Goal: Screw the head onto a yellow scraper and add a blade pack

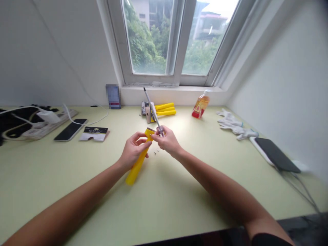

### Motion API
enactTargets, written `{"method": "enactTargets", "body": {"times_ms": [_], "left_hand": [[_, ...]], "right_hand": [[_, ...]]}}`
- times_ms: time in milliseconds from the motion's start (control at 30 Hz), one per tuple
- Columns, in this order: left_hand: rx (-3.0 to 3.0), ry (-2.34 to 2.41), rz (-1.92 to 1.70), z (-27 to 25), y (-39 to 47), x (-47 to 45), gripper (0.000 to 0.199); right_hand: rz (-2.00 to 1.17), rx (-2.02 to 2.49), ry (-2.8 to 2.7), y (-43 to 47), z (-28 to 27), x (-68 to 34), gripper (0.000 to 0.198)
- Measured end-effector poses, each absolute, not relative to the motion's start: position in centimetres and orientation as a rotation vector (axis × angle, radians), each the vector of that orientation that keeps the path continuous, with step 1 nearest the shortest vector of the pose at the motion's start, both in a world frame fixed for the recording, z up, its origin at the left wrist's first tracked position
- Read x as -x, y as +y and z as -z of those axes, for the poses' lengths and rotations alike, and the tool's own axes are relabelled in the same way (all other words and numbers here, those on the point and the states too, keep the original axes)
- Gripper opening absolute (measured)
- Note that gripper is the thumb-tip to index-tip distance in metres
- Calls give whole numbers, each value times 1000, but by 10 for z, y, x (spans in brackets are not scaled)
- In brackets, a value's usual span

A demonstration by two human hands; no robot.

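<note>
My left hand (133, 150) is closed around a yellow tube-like handle (138, 167), held at a slant with its dark-ended top away from me. My right hand (167, 140) grips a screwdriver (153, 108) by its clear, dark-tinted handle, the shaft pointing up and away to the left. The right thumb and fingertips also touch the upper end of the yellow handle; whether they pinch something small there I cannot tell. Tiny metal pieces that look like screws (155, 152) lie on the table just below the right hand.
Several yellow handles (165, 108) with card packaging lie near the window. A drink bottle (201, 104) and white gloves (235, 124) are at the right, with a phone (276, 154). Leftward are a packaging card (94, 134), another phone (71, 130) and a power strip (48, 124).
</note>
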State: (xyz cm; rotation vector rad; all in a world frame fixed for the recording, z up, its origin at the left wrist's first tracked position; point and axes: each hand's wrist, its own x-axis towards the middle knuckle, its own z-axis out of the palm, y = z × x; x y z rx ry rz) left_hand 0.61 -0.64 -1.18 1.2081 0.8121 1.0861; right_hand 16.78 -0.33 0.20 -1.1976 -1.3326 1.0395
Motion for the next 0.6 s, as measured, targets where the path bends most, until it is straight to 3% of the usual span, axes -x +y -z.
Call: {"method": "enactTargets", "body": {"times_ms": [367, 600], "left_hand": [[-1148, 831, -1100, 12, -5, -6, 40], [-1137, 763, -1053, 11, -9, -6, 43]], "right_hand": [[-1209, 1133, -1248, -3, -5, -169, 33], [-1036, 1206, -1378, -3, 0, -170, 40]]}}
